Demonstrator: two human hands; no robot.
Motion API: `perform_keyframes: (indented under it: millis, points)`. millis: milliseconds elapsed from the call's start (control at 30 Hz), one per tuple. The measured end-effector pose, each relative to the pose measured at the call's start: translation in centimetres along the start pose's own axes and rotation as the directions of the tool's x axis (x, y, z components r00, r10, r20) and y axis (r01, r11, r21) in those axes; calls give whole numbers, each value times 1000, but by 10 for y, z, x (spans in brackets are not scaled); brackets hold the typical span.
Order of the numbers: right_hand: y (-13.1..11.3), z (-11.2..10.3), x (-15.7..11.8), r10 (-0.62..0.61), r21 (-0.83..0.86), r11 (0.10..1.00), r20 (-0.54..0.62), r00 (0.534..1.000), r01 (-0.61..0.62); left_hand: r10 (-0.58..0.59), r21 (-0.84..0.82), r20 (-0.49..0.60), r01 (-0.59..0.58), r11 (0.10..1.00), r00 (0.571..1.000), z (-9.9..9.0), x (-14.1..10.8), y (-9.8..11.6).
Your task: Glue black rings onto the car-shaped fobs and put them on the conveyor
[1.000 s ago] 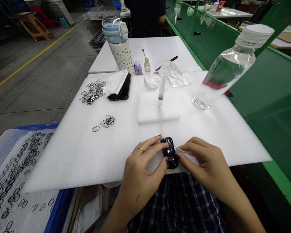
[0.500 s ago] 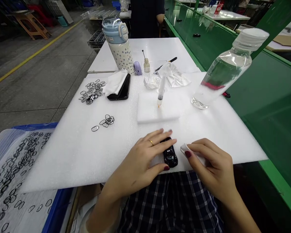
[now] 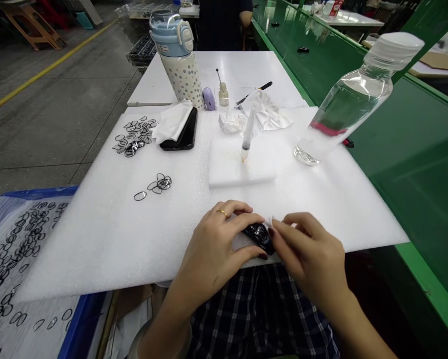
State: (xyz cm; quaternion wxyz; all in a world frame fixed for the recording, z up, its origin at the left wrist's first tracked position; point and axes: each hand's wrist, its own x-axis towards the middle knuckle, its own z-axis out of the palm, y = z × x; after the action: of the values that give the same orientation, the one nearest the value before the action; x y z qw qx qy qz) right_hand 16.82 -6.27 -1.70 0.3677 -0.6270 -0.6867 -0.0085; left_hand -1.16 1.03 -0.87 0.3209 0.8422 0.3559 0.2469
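A glossy black toy car (image 3: 259, 236) lies slanted on the white foam sheet (image 3: 164, 239) near its front edge. My left hand (image 3: 222, 237) grips it, fingers over the far side and thumb at the near end. In my right hand (image 3: 310, 247) a white cloth (image 3: 270, 221) is pinched between thumb and forefinger, right at the car's right side. Beyond the hands, a syringe (image 3: 247, 137) with an orange tip stands in a small white foam block (image 3: 242, 172). Thin black rings lie in a small group (image 3: 160, 183) and a larger pile (image 3: 136, 134) to the left.
A tilted-looking clear bottle (image 3: 343, 107) stands at right, a polka-dot tumbler (image 3: 182, 75) at back left. A phone (image 3: 186, 134) lies under a white cloth. Behind the block are crumpled tissue (image 3: 231, 120), a small glass jar (image 3: 223, 94) and tweezers (image 3: 254, 93). A green conveyor (image 3: 414, 149) runs along the right.
My right hand has moved left, bringing the cloth to the car. The car has turned from nearly upright to slanted in view, and my left fingers have curled more around it.
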Motion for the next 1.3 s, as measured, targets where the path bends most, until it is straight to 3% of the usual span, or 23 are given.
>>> perform_keyframes:
  millis: [100, 233, 400, 633, 733, 833, 933, 1067, 1167, 1233, 1300]
  points:
    - [17, -11, 18, 55, -87, 994, -75, 996, -61, -29, 14, 13, 29, 999, 999, -1, -1, 1]
    - [25, -27, 22, -12, -276, 961, -136, 991, -26, -60, 15, 29, 60, 998, 998, -1, -2, 3]
    - [-3, -20, -4, -110, -108, 988, -23, 994, 106, -37, 5, 14, 37, 999, 999, -2, 0, 3]
    - [-21, -1, -13, -57, -72, 996, -19, 998, 56, -27, 8, 8, 27, 1000, 1000, 0, 1, 1]
    - [-22, -4, -11, -62, -101, 993, -18, 998, 60, -36, 5, 8, 36, 999, 999, 0, 1, 2]
    - [-18, -13, -6, -62, -40, 997, 77, 995, 65, -48, -7, 9, 48, 999, 999, -2, 1, 3]
    - [-12, -18, 0, -30, 73, 997, 126, 992, 20, -93, -80, -2, 92, 993, 996, -5, 1, 3]
    - [-19, -3, 3, -11, 34, 999, 104, 994, 8, -150, -262, -103, 119, 958, 983, -9, -3, -1]
    - [-27, 6, 2, -34, 48, 998, 133, 991, 28, -184, -302, -131, 137, 943, 974, -10, -6, -4]
    - [-16, -4, -1, -4, 45, 999, 81, 997, 0, -192, -238, -131, 157, 958, 973, -10, -7, -5]
    - [13, -30, -10, 141, -39, 989, -61, 988, -143, -188, -129, -131, 172, 977, 973, -10, -9, -6]
